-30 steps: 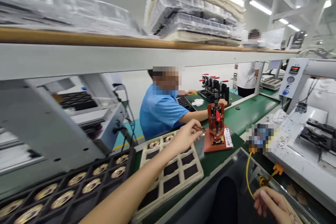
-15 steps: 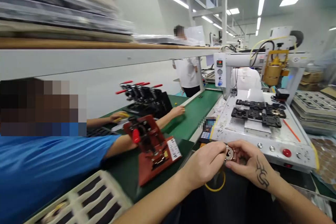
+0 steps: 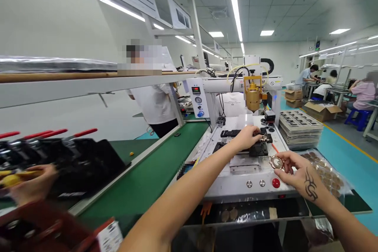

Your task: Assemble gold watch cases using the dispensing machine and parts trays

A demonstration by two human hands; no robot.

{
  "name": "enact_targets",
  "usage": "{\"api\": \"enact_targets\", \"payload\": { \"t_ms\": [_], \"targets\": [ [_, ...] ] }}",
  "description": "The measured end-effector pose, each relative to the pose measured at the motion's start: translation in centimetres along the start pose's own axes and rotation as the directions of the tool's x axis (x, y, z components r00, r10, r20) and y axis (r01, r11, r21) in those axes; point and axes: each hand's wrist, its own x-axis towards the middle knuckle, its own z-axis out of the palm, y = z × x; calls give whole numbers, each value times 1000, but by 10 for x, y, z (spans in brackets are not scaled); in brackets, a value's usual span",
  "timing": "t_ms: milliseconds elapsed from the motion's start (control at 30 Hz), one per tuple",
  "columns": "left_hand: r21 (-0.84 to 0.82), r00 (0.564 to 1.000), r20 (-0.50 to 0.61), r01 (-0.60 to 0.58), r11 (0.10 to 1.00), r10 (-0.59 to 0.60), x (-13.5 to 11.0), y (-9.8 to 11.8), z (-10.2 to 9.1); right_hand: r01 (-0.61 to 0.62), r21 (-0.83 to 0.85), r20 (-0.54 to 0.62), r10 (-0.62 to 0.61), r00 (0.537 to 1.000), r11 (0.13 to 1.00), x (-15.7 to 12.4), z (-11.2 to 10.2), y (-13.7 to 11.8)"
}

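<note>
My right hand [image 3: 297, 171] holds a round rose-gold watch case [image 3: 277, 162] between thumb and fingers, in front of the machine's bed. My left hand [image 3: 247, 138] reaches over the bed, its fingers closed on a second small metallic watch case [image 3: 264, 138] at the right end of the black fixtures. My own fingers partly hide that piece. A black fixture block [image 3: 258, 149] sits just below it. The white desktop machine [image 3: 224, 183] has a gold-coloured cylindrical head [image 3: 253, 97] above and behind my left hand.
A red button [image 3: 276, 183] is on the machine's front. To the right lie stacked trays [image 3: 299, 130] and a bag of round brown discs [image 3: 327, 175]. A green belt [image 3: 132, 185] runs on the left, beside red-handled clamps [image 3: 85, 133] and a co-worker's hand [image 3: 35, 185].
My view has swung right. My hands, together on one watch case before, have parted: the left has reached forward to the fixtures, while the right holds a watch case near the machine's front.
</note>
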Motion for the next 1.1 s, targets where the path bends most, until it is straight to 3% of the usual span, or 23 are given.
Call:
{"api": "enact_targets", "payload": {
  "t_ms": [100,200,267,367,500,667,800,933,1100],
  "targets": [
    [58,978,196,57,997,-67,51,-10,15,-10,-67,-10,9,1000,998,-12,-28,3],
    [116,926,353,95,989,-131,73,-18,20,-81,-119,-28,78,997,990,-23,-57,13],
    [133,904,401,106,985,-151,80,-18,19,-121,-127,-60,114,992,984,-23,-71,23],
    [112,907,394,113,987,-148,85,-13,17,-141,-107,-105,130,986,984,-4,-74,36],
    [-23,964,249,100,995,-91,78,-4,7,-94,-73,-19,93,995,993,49,-46,57],
    [-258,1000,-4,25,966,-27,43,0,-31,-15,-115,185,36,982,993,132,5,88],
    [-334,992,-120,-6,943,-36,-10,2,-62,27,-171,414,47,909,985,176,22,105],
    [-359,984,-172,-12,933,-53,-71,1,-77,101,-201,545,26,838,974,187,19,109],
    [-360,977,-194,13,933,-88,-131,-3,-82,204,-252,547,-35,836,946,185,19,107]
  ]
}}
